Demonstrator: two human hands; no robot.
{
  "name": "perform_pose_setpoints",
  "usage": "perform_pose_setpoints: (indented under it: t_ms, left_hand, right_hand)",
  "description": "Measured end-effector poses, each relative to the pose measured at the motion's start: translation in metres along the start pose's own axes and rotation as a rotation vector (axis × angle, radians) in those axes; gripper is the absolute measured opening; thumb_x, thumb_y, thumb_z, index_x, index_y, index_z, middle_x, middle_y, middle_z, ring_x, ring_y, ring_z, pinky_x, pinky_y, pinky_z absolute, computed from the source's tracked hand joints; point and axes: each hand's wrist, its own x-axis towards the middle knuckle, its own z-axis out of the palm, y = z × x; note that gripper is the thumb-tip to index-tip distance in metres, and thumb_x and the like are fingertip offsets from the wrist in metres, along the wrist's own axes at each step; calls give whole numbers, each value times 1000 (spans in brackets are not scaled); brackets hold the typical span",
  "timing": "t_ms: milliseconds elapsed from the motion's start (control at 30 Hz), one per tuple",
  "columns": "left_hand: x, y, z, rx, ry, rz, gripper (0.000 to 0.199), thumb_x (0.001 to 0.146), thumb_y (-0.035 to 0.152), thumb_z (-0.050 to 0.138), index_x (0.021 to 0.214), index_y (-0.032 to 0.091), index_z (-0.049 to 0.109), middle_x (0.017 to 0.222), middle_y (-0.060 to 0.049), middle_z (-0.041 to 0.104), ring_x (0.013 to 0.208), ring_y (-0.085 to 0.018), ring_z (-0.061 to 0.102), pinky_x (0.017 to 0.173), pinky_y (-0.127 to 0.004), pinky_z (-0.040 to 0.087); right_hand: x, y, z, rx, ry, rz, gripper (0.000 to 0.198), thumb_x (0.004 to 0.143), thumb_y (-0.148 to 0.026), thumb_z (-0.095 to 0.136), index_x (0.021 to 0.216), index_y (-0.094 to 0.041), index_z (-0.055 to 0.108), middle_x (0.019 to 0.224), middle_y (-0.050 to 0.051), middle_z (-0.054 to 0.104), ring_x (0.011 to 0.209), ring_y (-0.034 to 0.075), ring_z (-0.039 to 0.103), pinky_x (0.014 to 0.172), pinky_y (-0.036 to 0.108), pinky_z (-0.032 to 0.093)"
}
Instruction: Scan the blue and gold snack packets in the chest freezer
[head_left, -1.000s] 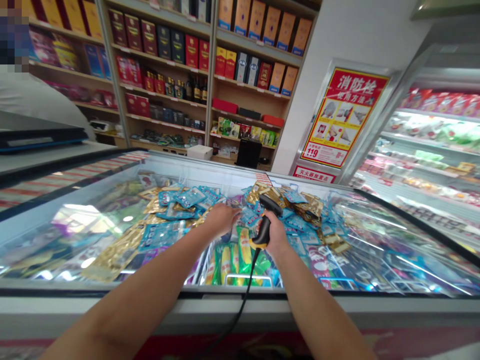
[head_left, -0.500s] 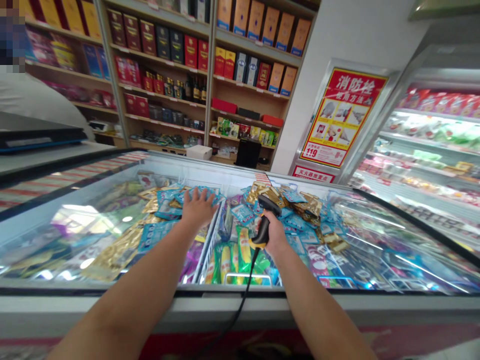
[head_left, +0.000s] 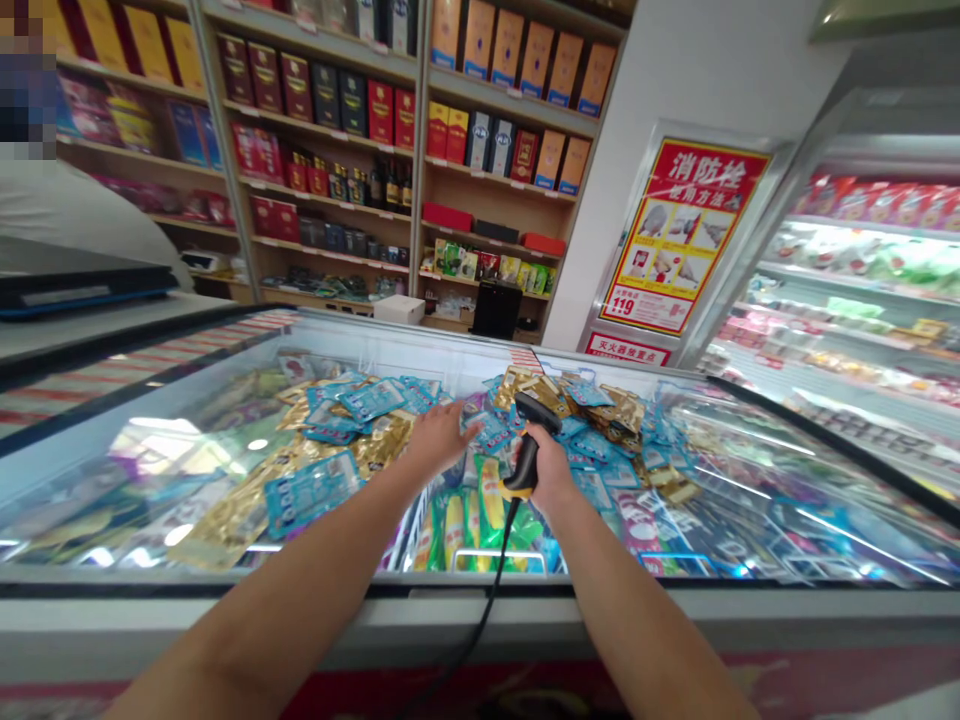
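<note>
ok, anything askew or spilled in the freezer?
Only untidiness: shiny gold packets and flat blue plastic packets lie jumbled at mixed angles both sides of the white wire divider, not in rows. No spill or tear shows, though the left hand hides part.

we see matt black plastic on the scanner (head_left: pixel 525 458), with a smooth, rubbery-looking cable (head_left: pixel 486 608). the gold packets (head_left: pixel 386 443) look like crinkly shiny foil, the blue packets (head_left: pixel 311 492) glossy plastic film. freezer lid (head_left: pixel 750 500) is clear and super reflective, glass or plastic, we can't tell. shelves (head_left: pixel 495 187) look like smooth pale wood.
</note>
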Motion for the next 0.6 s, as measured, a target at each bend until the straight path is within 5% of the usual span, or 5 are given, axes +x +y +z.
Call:
perform_pose_setpoints:
  t_ms: [233,433,600]
  left_hand:
    - [3,20,17,-38,-47,-70,80,71,72,58,132,20,51,135,-18,54,132,-39,41,106,-55,29]
    - [9,1,6,-425,51,-7,68,76,25,68,140,28,43,125,-9,59,106,-24,60,90,-36,46]
    - [15,-8,8,-558,112,-101,80,77,16,63,149,27,29,114,-6,62,86,-17,60,78,-29,47]
  right_hand:
    - [0,0,2,-25,17,34,20,74,-33,62,64,-18,53,46,-2,54,40,11,50,40,22,40]
    - [-6,1,4,-53,-133,102,19,72,-34,63,67,-17,58,50,-1,57,40,10,50,39,22,41]
    - [-9,4,4,-112,-231,118,19,72,-35,63,69,-16,60,51,-1,58,39,10,50,39,21,40]
